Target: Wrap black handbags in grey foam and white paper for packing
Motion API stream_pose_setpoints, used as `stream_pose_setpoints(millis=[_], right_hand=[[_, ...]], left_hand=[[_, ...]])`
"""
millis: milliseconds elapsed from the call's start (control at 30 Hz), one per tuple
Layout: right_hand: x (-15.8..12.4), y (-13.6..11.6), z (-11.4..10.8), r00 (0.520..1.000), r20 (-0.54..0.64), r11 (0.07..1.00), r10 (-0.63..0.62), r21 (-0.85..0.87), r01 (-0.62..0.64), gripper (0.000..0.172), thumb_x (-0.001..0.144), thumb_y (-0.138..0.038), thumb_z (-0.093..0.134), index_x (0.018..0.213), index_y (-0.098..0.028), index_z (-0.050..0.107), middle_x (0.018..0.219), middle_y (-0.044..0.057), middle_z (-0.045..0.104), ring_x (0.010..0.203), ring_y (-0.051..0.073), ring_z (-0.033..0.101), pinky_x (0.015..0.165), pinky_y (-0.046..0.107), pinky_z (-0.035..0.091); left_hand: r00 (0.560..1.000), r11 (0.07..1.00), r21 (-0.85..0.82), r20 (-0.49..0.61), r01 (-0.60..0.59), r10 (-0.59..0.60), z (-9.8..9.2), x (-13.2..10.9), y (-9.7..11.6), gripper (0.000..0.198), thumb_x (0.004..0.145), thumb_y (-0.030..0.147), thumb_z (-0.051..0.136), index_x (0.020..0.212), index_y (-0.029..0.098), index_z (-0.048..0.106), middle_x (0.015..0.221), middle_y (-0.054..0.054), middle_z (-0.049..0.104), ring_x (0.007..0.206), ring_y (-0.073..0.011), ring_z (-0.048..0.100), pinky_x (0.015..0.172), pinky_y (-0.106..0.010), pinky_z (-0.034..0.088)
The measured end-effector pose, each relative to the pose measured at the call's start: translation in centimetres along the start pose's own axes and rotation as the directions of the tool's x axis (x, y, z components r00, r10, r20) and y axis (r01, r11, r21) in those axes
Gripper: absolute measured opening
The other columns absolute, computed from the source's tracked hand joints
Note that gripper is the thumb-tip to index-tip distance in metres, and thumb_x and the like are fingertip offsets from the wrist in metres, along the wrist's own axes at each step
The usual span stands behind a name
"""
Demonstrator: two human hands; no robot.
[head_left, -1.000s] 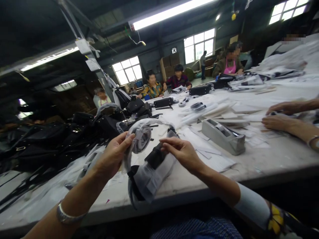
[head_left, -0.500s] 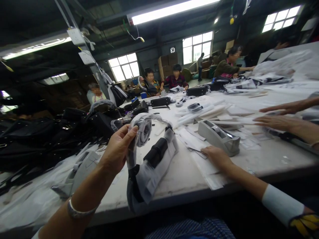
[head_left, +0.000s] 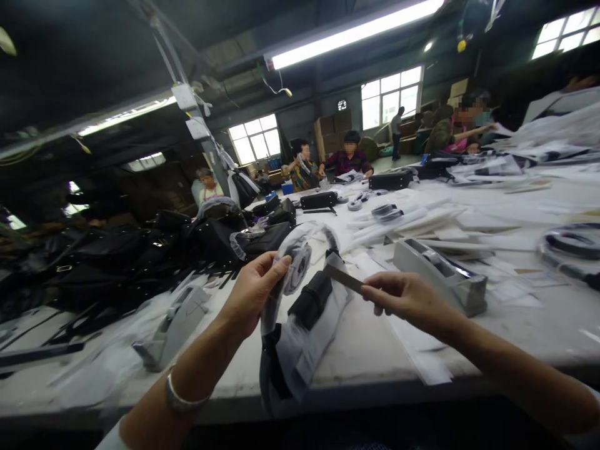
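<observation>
We pinched the strap (head_left: 294, 282) in our left hand (head_left: 255, 287), probably to steady it. Our right hand (head_left: 409, 297) pinched a strip (head_left: 344, 279) by one end.

Glaring tube light (head_left: 359, 34), blown-out windows (head_left: 391, 94), dim surroundings, far left perhaps blurred

On the table (head_left: 365, 353), seen from the strap roll (head_left: 300, 269), one tape dispenser (head_left: 434, 281) stands toward three o'clock, the second dispenser (head_left: 180, 325) toward nine; the bag pile (head_left: 117, 256) lies at ten.
</observation>
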State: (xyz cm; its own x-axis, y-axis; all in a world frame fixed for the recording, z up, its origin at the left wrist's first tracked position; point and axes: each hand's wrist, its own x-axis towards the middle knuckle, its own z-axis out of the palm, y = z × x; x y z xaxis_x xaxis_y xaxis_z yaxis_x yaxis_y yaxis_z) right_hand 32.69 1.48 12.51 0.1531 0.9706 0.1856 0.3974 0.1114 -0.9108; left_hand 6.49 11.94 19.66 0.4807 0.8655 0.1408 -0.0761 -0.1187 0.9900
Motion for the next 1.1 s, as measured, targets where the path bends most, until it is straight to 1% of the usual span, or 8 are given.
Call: stream_pose_setpoints(millis=[233, 333, 467, 600, 733, 900, 1000, 1100], right_hand=[[2.7, -3.0, 4.4, 0.992, 0.03, 0.975, -0.119, 0.191, 0.111, 0.034, 0.08, -0.049, 0.072, 0.092, -0.017, 0.078, 0.067, 0.002, 0.07, 0.057, 0.014, 0.062, 0.055, 0.026, 0.048], [3.9, -4.2, 6.1, 0.987, 0.024, 0.916, -0.157, 0.378, 0.136, 0.036, 0.078, -0.048, 0.074, 0.097, -0.017, 0.079, 0.072, 0.002, 0.071, 0.06, 0.013, 0.059, 0.058, 0.026, 0.047], [4.2, -6.0, 7.1, 0.979, 0.171, 0.793, -0.111, 0.608, -0.016, 0.034, 0.078, -0.042, 0.075, 0.1, -0.017, 0.079, 0.081, 0.003, 0.073, 0.076, 0.015, 0.063, 0.069, 0.026, 0.046], [3.7, -6.8, 6.7, 0.96, 0.278, 0.67, -0.043, 0.721, -0.178, 0.025, 0.073, -0.035, 0.078, 0.092, -0.02, 0.079, 0.098, 0.005, 0.075, 0.097, 0.021, 0.064, 0.082, 0.03, 0.048], [3.6, -7.1, 7.1, 0.976, 0.216, 0.696, 0.014, 0.699, -0.165, 0.037, 0.075, -0.052, 0.076, 0.089, -0.018, 0.078, 0.095, 0.006, 0.075, 0.095, 0.022, 0.064, 0.085, 0.034, 0.047], [3.4, -7.5, 8.3, 0.992, 0.105, 0.688, 0.064, 0.716, -0.12, 0.038, 0.071, -0.051, 0.082, 0.088, -0.017, 0.076, 0.088, 0.005, 0.074, 0.095, 0.022, 0.065, 0.089, 0.034, 0.046], [3.0, -7.6, 8.8, 0.996, 0.08, 0.627, 0.044, 0.774, -0.09, 0.035, 0.07, -0.048, 0.082, 0.087, -0.018, 0.076, 0.089, 0.004, 0.075, 0.095, 0.021, 0.066, 0.09, 0.032, 0.046], [2.8, -7.6, 9.2, 0.998, 0.039, 0.618, 0.04, 0.784, -0.056, 0.033, 0.071, -0.046, 0.082, 0.087, -0.018, 0.076, 0.088, 0.003, 0.075, 0.094, 0.021, 0.066, 0.088, 0.03, 0.045]], left_hand=[[0.999, 0.99, 0.137, -0.012, -0.029, 0.031, 0.9, -1.1, 0.5, 0.037, 0.079, 0.049, 0.075, 0.099, 0.018, 0.07, 0.077, 0.0, 0.067, 0.066, -0.0124, 0.058, 0.06, -0.021, 0.044], [0.999, 0.987, 0.158, 0.008, -0.041, 0.04, 1.3, -1.5, 0.6, 0.04, 0.078, 0.049, 0.076, 0.101, 0.017, 0.069, 0.082, -0.002, 0.07, 0.072, -0.016, 0.062, 0.065, -0.024, 0.046], [0.996, 0.981, 0.17, 0.029, -0.091, 0.087, 1.4, -1.6, 0.7, 0.038, 0.078, 0.048, 0.075, 0.101, 0.018, 0.069, 0.087, -0.003, 0.071, 0.076, -0.0162, 0.063, 0.067, -0.024, 0.047], [0.993, 0.972, 0.207, 0.039, -0.113, 0.108, 0.8, -1.5, 0.5, 0.038, 0.084, 0.046, 0.07, 0.109, 0.018, 0.066, 0.088, -0.003, 0.071, 0.08, -0.0175, 0.064, 0.07, -0.025, 0.048], [0.985, 0.946, 0.274, 0.043, -0.172, 0.167, 0.8, -1.4, -0.1, 0.035, 0.085, 0.045, 0.069, 0.109, 0.019, 0.066, 0.095, -0.005, 0.07, 0.087, -0.0198, 0.064, 0.076, -0.027, 0.049], [0.962, 0.894, 0.369, -0.002, -0.254, 0.274, 1.6, -1.6, -0.9, 0.033, 0.083, 0.045, 0.071, 0.104, 0.02, 0.067, 0.104, -0.007, 0.067, 0.096, -0.0217, 0.063, 0.083, -0.028, 0.049], [0.973, 0.951, 0.242, -0.082, -0.193, 0.218, 1.9, -1.6, -1.0, 0.057, 0.078, 0.046, 0.077, 0.126, 0.023, 0.057, 0.121, -0.009, 0.063, 0.09, -0.0195, 0.066, 0.075, -0.027, 0.051], [0.985, 0.992, 0.076, -0.129, -0.103, 0.112, 2.0, -1.5, -0.8, 0.102, 0.07, 0.042, 0.085, 0.151, 0.038, 0.023, 0.146, -0.011, 0.047, 0.096, -0.0203, 0.068, 0.079, -0.03, 0.053]])
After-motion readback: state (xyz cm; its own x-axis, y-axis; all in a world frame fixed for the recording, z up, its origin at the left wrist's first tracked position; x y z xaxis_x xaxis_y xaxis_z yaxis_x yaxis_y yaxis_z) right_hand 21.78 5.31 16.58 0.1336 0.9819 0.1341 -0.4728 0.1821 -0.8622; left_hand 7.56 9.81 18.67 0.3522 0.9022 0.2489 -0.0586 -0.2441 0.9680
